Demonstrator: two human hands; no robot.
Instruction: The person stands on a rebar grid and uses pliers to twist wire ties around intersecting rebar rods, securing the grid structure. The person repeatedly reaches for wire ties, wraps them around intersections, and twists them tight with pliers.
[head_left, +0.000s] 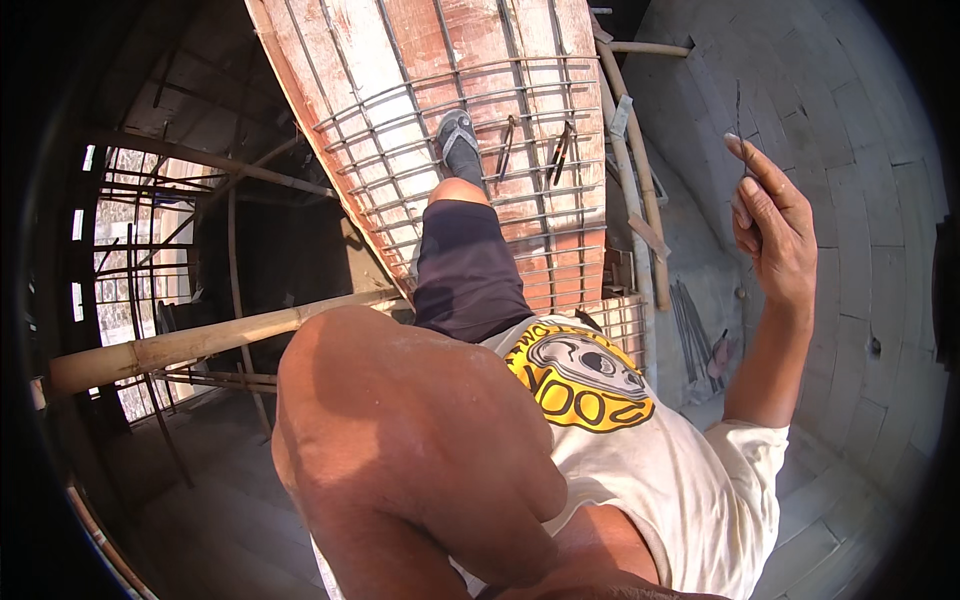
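At the right, my right hand (780, 217) is raised, a thin piece of twisted dark wire (739, 112) pinched between its thumb and index finger. My bent left arm (405, 420) fills the lower middle, close to the camera; its hand is out of view. Before me lies a grid of steel reinforcing bars (420, 142) over reddish plywood formwork (487, 30). My foot in a grey flip-flop (459, 139) stands on it. Right of the foot, a dark hand tool (506, 150) and a second one with orange-marked dark handles (559, 157), both like pincers, rest on the bars.
A thick bamboo pole (202, 349) crosses at the left, above a lower floor (217, 517). More bamboo poles (630, 172) run along the formwork's right edge. A grey block wall (862, 277) stands at the far right, with several loose bars (690, 330) lower down beside it.
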